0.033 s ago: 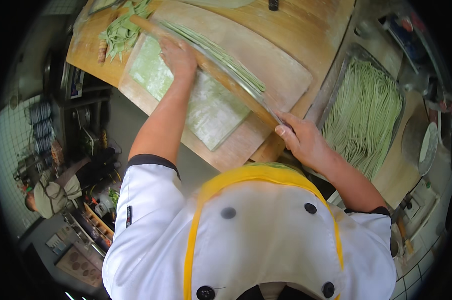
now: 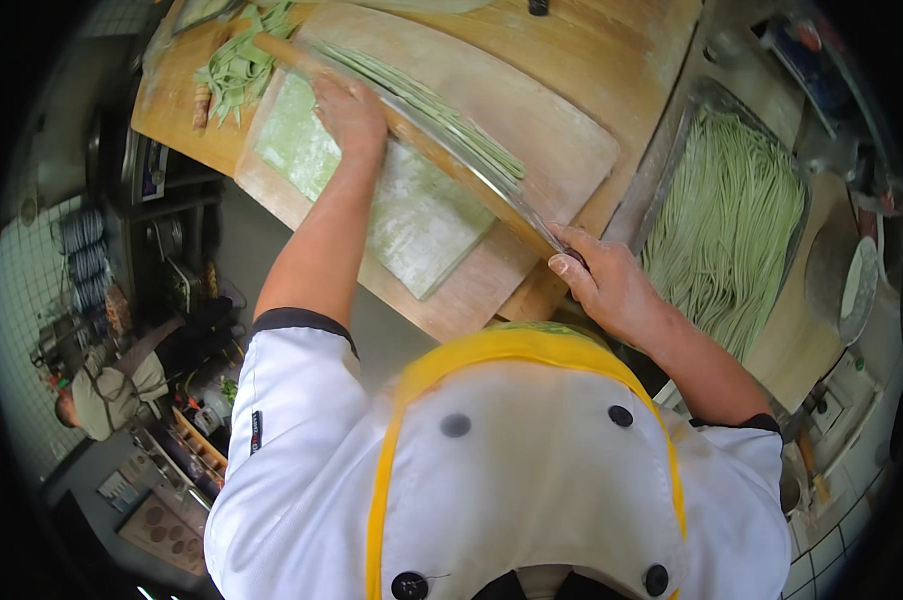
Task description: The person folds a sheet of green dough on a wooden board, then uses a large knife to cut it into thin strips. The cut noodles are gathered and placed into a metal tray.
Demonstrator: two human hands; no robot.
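Observation:
My left hand presses on a long wooden rolling pin, its fingers over the pin's upper part. The pin lies slantwise across a flat stack of floury green dough on a pale board. In my right hand is the handle of a long knife, near the pin's lower right end. The blade runs along the pin's far edge. Just beyond it lies a narrow row of cut green noodles. The pin and blade partly hide the dough's far edge.
A tray of long green noodles stands at the right. At the far left, loose wide green strips lie near a small wooden handle. A metal scoop sits at far right. Another person is across the room at left.
The whole view has shifted very slightly. A little more of the knife blade shows beside the pin. Both hands keep their places.

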